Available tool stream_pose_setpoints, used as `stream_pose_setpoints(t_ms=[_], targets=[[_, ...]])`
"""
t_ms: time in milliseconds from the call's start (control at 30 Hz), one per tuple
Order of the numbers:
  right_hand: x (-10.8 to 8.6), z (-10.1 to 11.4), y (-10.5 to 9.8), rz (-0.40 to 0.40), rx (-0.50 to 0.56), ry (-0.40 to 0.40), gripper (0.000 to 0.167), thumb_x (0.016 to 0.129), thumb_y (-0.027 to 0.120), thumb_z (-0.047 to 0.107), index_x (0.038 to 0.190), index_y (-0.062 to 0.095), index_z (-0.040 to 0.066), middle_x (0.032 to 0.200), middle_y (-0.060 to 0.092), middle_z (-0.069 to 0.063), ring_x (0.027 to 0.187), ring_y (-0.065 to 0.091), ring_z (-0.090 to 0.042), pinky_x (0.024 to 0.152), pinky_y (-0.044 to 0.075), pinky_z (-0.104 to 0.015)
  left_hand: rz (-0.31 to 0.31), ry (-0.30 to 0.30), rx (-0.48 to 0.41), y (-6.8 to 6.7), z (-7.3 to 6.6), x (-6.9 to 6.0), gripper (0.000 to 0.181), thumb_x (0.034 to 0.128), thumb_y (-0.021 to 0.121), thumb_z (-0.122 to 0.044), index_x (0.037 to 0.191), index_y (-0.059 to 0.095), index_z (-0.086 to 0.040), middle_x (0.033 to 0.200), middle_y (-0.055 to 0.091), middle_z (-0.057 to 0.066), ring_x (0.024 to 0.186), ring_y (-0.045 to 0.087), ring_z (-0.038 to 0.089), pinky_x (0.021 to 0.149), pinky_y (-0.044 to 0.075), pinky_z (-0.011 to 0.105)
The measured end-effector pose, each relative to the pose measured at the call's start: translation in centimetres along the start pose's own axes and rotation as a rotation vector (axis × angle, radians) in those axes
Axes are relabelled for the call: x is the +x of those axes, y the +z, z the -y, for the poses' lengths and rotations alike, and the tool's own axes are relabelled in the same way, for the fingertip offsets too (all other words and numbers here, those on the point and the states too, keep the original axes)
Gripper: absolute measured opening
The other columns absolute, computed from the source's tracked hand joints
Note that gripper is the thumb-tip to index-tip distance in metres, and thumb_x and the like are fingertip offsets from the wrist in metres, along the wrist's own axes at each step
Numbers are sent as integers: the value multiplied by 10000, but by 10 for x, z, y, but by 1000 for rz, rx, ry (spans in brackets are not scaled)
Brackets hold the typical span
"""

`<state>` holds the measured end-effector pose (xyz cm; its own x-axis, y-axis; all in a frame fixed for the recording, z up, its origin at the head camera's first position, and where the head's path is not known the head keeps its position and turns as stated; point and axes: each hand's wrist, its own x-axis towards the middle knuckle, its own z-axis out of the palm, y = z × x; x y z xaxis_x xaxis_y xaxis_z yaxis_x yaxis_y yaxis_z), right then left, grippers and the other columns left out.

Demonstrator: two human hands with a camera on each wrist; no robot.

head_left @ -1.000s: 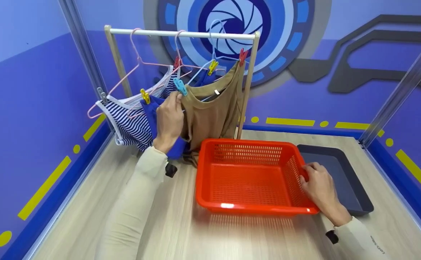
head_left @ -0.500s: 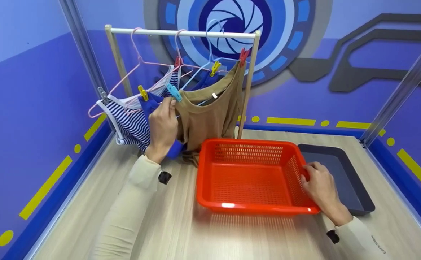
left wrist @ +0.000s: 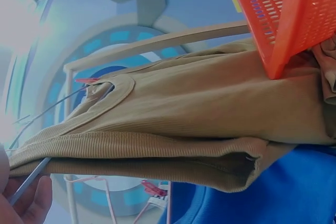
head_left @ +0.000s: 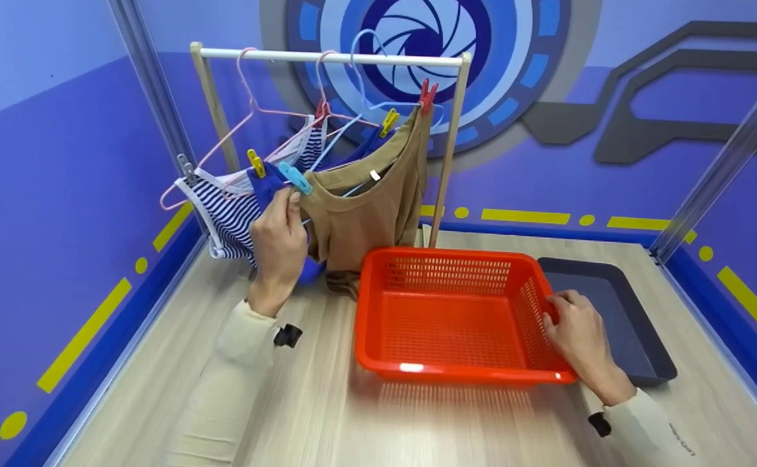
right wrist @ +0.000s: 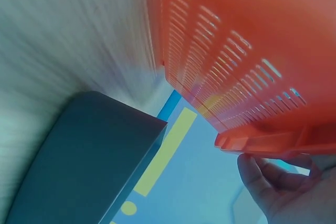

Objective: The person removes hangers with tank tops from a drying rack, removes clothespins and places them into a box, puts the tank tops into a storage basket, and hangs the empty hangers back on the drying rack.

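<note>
A brown ribbed top (head_left: 372, 224) hangs on a light blue clothes hanger (head_left: 391, 104), its hook up at the rack's rod. A red clothespin (head_left: 427, 97) clips its far shoulder and a blue clothespin (head_left: 295, 178) its near one. Just below the blue clothespin my left hand (head_left: 279, 243) grips this near shoulder; in the left wrist view the fingers curl about the hanger's end and the cloth. My right hand (head_left: 578, 334) holds the right rim of a red plastic basket (head_left: 462, 375). From the right wrist, the fingertips (right wrist: 252, 169) show at the basket's rim.
The rack's white rod (head_left: 287, 56) also carries pink hangers with a striped garment (head_left: 226, 217) and a blue garment (head_left: 263, 188), both clipped with clothespins. A dark grey tray (head_left: 624, 324) lies right of the basket on the wooden tabletop (head_left: 313, 389). Walls enclose the back and sides.
My left hand has moved left and a little down, drawing the near shoulder of the brown top along. The blue hanger's hook has shifted left and slightly up. Right hand and basket stay put.
</note>
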<state>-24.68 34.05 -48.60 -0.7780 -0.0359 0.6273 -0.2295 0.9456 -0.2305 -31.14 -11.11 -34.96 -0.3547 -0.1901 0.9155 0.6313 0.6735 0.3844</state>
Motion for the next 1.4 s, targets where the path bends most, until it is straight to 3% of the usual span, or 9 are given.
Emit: stream_pose_setpoints(t_ms=[500,700,767,967,1133,1400], targets=[[1,1,-1,-9,13,14,246,742,750,-27,974,703,-94,947,649,-262,843,606,-415,754,534,-584,-87,9,-54,-31,-15,-12,65,926,600,43,952,658,53,682,574,129,562,469,194,544,369,290],[0,0,0,-16,8,10,233,745,743,-17,963,704,-89,944,652,-257,834,608,-418,738,536,-583,-121,34,-84,-37,-24,-13,71,910,605,72,945,664,55,732,609,124,606,515,204,603,402,275],[-1,0,0,-16,9,11,229,748,740,-14,962,705,-88,943,653,-255,832,608,-418,734,536,-583,-133,48,-86,-37,-27,-13,92,948,592,0,935,669,50,728,617,121,601,526,212,597,418,297],[-1,1,0,-16,18,19,232,749,741,-17,967,707,-90,941,653,-255,836,608,-414,746,532,-578,-138,101,-83,-33,-36,-13,410,1020,504,-310,913,685,42,769,687,134,602,601,253,584,486,385],[0,2,0,-19,21,18,232,748,739,-20,967,710,-89,935,652,-253,835,608,-413,745,529,-578,-75,130,-142,-26,-39,-17,423,1022,497,-326,945,701,36,840,726,140,685,657,257,659,532,388],[0,2,1,-25,24,11,230,744,740,-23,961,710,-93,934,653,-250,823,605,-405,733,536,-572,4,144,-229,-6,-37,-31,399,1030,484,-310,953,704,13,799,716,113,664,646,240,636,527,389]])
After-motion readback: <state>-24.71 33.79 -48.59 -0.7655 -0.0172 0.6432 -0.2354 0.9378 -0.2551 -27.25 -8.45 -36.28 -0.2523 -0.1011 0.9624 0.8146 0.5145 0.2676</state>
